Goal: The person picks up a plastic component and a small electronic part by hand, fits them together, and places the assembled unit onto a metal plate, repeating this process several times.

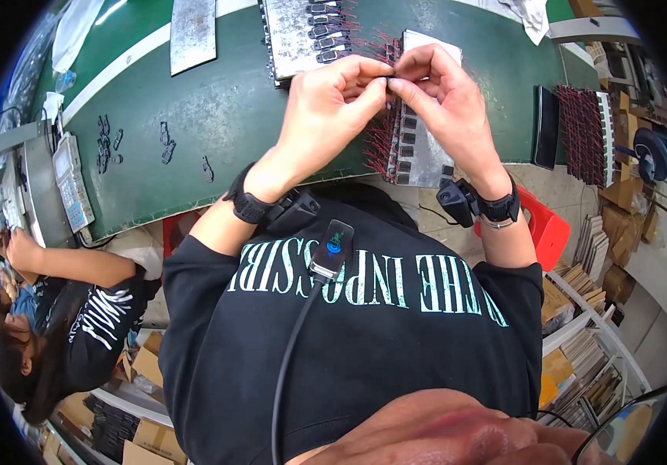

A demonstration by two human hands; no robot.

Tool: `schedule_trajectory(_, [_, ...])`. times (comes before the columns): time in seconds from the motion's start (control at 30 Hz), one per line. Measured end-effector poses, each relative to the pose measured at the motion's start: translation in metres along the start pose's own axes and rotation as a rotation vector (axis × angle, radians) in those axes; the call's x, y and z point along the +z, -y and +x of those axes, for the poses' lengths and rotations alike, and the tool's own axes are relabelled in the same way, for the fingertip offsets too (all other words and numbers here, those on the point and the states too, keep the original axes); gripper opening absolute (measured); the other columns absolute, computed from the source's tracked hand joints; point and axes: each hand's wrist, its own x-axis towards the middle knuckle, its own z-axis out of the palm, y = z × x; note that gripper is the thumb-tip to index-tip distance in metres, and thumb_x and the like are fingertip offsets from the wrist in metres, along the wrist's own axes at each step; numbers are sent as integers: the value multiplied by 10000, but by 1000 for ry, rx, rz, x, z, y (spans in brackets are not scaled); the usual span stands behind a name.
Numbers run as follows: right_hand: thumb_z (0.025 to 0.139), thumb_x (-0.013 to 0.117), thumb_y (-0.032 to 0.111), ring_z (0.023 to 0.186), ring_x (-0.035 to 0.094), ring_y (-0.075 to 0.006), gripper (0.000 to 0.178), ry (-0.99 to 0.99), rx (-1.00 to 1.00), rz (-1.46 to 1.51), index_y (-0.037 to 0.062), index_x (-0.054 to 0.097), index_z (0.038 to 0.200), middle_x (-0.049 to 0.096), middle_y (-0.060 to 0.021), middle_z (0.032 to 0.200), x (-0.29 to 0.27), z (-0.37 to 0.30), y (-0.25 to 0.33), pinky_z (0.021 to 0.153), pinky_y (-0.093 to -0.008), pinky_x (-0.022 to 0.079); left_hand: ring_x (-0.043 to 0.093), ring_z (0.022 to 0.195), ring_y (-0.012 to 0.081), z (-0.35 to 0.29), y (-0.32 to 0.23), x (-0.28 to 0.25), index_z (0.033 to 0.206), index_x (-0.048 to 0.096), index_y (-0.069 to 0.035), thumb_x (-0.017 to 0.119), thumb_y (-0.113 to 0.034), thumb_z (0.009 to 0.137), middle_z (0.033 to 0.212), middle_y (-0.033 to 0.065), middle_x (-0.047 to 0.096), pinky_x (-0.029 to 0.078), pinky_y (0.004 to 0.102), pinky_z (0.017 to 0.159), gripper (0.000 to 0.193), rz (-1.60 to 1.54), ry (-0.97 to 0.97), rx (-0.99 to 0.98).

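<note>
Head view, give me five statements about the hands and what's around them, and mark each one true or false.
1. The left hand and right hand meet at the fingertips above the green table. True.
2. The right hand is holding a screwdriver. False: its fingertips and the left hand's close around a small dark piece, mostly hidden.
3. The metal plate below the hands carries black parts, with red wires along it. True.
4. Only the left wrist has a band. False: a black band is on the right wrist too.
5. A keypad device is at the left side of the table. True.
</note>
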Motion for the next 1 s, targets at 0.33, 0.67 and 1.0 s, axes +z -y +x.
schedule_trajectory(0.33, [807, 727, 47, 855, 621, -280, 167, -95, -223, -602, 31, 702, 971, 624, -115, 928, -10, -11, -10, 750, -351, 488, 620, 736, 99, 88, 21, -125, 947, 691, -2, 673, -140, 904, 798, 22, 673, 490, 262, 642, 145, 133, -323, 15])
schedule_trajectory(0.67, [822, 691, 17, 835, 610, -286, 232, -9, -240, -714, 34, 639, 1048, 613, -119, 907, -7, -3, -9, 748, -360, 491, 628, 757, 107, 134, 37, -144, 917, 672, 2, 675, -129, 876, 808, 40, 679, 507, 258, 687, 138, 507, -488, 168])
schedule_trajectory(1.0, [877, 667, 28, 807, 598, -123, 246, -23, -20, -419, 13, 626, 1119, 637, -49, 899, -7, -8, -6, 747, -267, 487, 663, 773, 209, 133, 22, -127, 917, 649, 10, 677, -212, 871, 811, 120, 684, 523, 326, 719, 229, 708, -587, 184])
